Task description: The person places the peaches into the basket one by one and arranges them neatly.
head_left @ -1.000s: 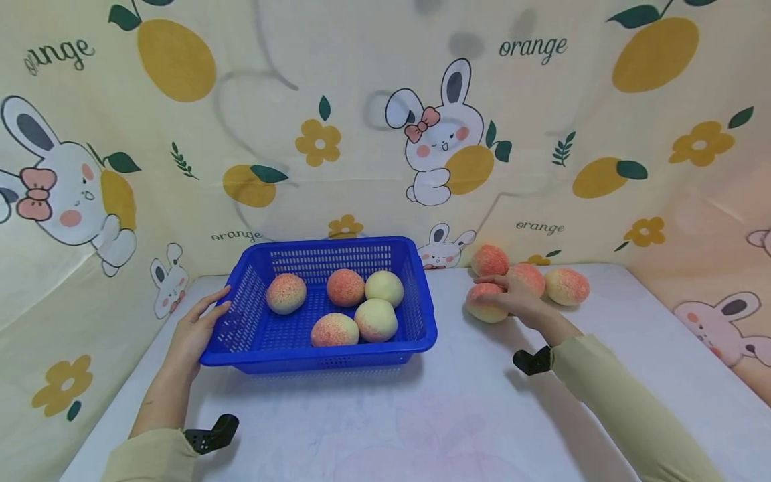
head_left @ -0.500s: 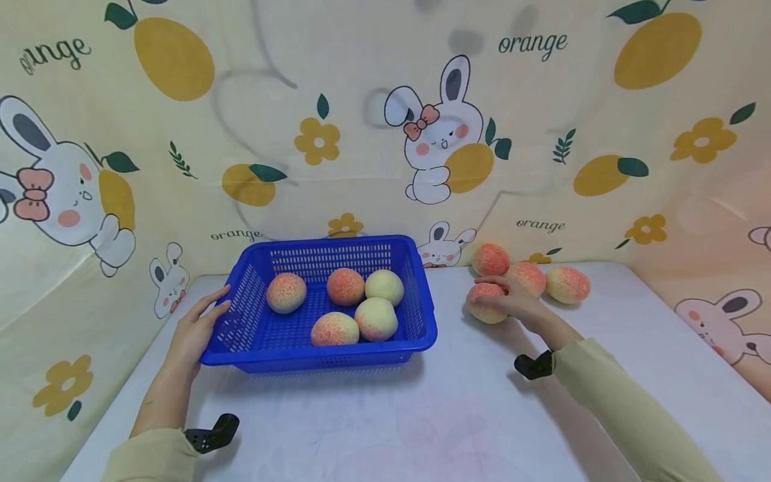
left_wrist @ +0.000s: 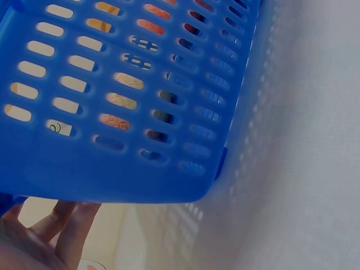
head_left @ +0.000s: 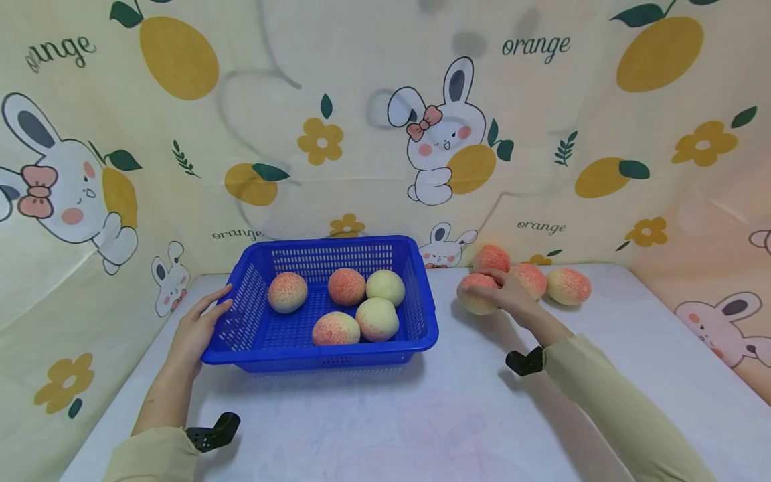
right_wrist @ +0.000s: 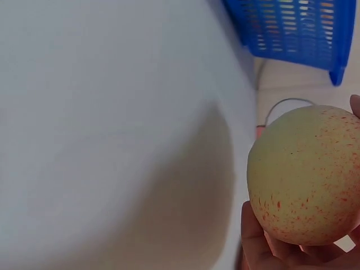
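Note:
A blue plastic basket point(head_left: 319, 362) with slotted walls stands on the white table, several peaches inside, some blushed red and some pale yellow. My left hand point(head_left: 194, 331) grips its left rim; in the left wrist view the fingers point(left_wrist: 76, 236) come up against the rim from outside. To the right of the basket, my right hand point(head_left: 517, 298) holds a red-and-yellow peach point(head_left: 473, 304) between thumb and fingers. That peach point(right_wrist: 304, 174) fills the right wrist view's lower right, fingers wrapped around it and its shadow cast on the table.
Three more peaches sit behind and right of my right hand: one at the back point(head_left: 492, 257), one partly covered by the hand point(head_left: 531, 280), one farthest right point(head_left: 569, 286). A cloth backdrop point(head_left: 361, 80) printed with rabbits and oranges rises directly behind the table point(head_left: 361, 422).
My right hand has shifted slightly left and up with the peach, now nearer the basket and apart from the other peaches. The left hand and basket stay put.

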